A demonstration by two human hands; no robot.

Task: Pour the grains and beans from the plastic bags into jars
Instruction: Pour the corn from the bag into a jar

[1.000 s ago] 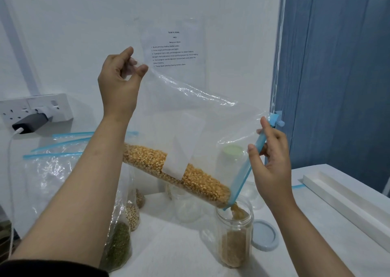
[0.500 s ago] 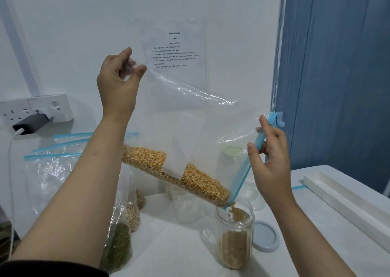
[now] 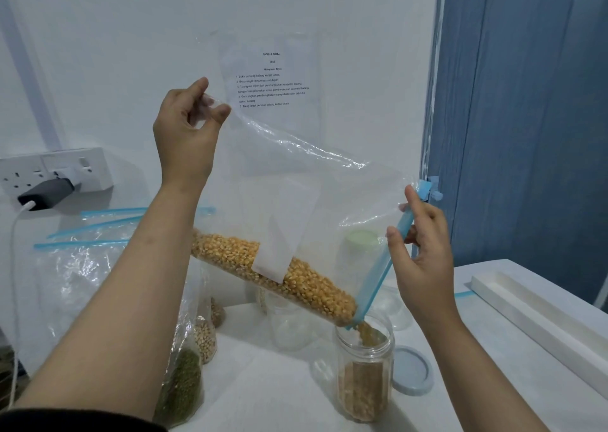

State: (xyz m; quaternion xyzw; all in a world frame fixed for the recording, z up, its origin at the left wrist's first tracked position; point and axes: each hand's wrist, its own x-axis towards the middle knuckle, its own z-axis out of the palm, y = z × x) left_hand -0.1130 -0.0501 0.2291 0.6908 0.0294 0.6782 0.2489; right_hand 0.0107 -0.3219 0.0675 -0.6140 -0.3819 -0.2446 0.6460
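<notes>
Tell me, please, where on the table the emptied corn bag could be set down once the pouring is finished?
Bare tabletop lies in front, between the green bean bag and the filling jar. A narrower strip runs between the blue lid and the white tray. Behind the jar, empty jars crowd it; the left is packed with bags.

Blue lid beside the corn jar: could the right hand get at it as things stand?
Probably not yet: the right hand holds the bag's blue zip edge mid-pour. The blue lid lies uncovered below.

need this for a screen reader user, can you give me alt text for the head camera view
Two hands tilt a clear zip bag so corn kernels pour into an open jar on a white table. The left hand pinches its raised corner; the right hand holds the blue zip edge.
</notes>
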